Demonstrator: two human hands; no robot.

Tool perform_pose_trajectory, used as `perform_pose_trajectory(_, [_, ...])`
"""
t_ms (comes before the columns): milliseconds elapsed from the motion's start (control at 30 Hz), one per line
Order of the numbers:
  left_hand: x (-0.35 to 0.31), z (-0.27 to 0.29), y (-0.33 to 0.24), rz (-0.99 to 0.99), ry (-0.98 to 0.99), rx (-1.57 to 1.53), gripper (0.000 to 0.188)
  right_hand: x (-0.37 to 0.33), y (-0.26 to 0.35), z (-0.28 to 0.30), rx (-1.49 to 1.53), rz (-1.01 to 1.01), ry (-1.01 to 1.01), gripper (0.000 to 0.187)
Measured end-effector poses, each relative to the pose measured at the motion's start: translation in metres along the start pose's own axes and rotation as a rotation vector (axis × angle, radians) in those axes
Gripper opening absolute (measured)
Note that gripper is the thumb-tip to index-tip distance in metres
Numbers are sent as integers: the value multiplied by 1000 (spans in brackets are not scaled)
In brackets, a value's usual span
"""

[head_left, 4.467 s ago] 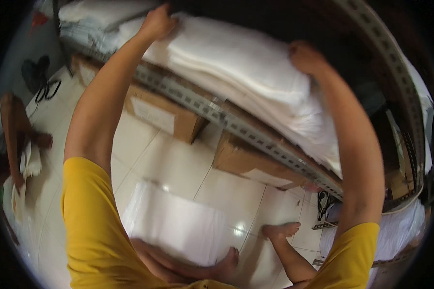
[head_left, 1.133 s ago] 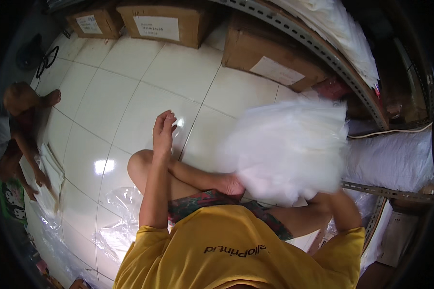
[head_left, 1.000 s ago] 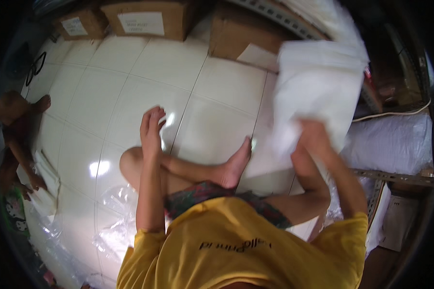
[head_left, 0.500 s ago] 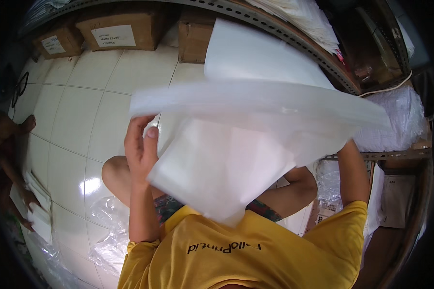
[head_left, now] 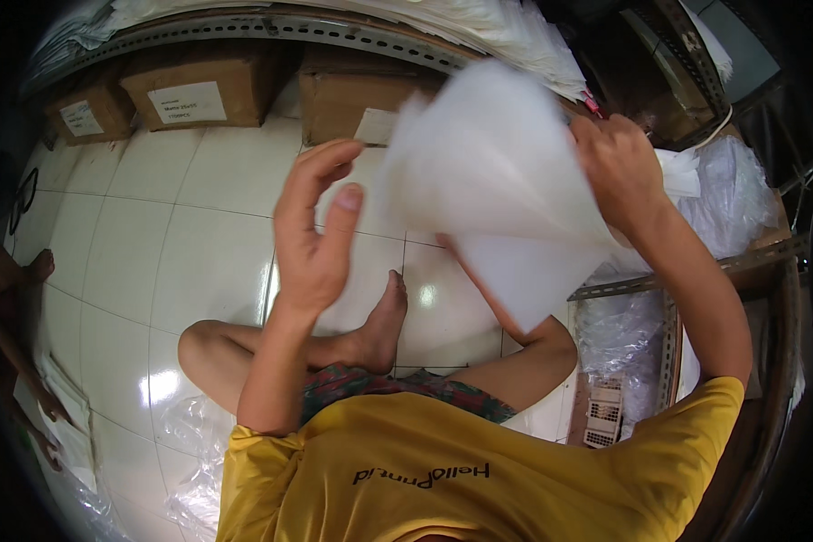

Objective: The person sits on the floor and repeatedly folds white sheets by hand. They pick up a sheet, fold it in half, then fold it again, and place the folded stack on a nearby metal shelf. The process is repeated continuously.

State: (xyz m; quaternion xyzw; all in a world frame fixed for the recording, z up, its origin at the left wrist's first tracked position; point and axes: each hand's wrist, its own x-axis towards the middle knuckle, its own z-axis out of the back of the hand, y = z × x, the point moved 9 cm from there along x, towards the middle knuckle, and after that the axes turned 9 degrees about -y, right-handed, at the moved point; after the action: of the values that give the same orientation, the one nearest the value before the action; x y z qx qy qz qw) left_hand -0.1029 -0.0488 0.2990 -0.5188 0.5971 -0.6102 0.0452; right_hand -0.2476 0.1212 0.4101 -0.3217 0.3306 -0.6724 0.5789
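Observation:
A blurred, translucent white sheet (head_left: 506,172), perhaps more than one layer, hangs in the air over my crossed legs, one corner drooping toward my right knee. At its right edge my right hand (head_left: 619,167) is closed on it, back of the hand toward me, fingertips mostly hidden. My left hand (head_left: 321,230) is raised to the left of the sheet, apart from it. Its thumb and fingers are spread with nothing between them.
Cardboard boxes (head_left: 199,86) stand under a metal shelf (head_left: 280,29) stacked with white sheets. To my right are a plastic-wrapped bundle (head_left: 727,203) and a shelf frame (head_left: 686,271). Crumpled clear plastic (head_left: 194,452) lies on the tiles. Another person's hands (head_left: 54,411) touch white sheets at far left.
The white sheet has swung up and right with my right hand, which now shows. My left hand has risen and stands away from it. My legs and the floor are more exposed.

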Motion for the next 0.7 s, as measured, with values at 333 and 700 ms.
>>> perform_pose_trajectory(333, [0, -58, -70, -517, -79, -130, 51, -4, -65, 4, 426, -456, -21, 11])
perform_pose_trajectory(700, [-47, -36, 156, 557, 689, 1080, 84, 14, -89, 64, 544, -411, -183, 16])
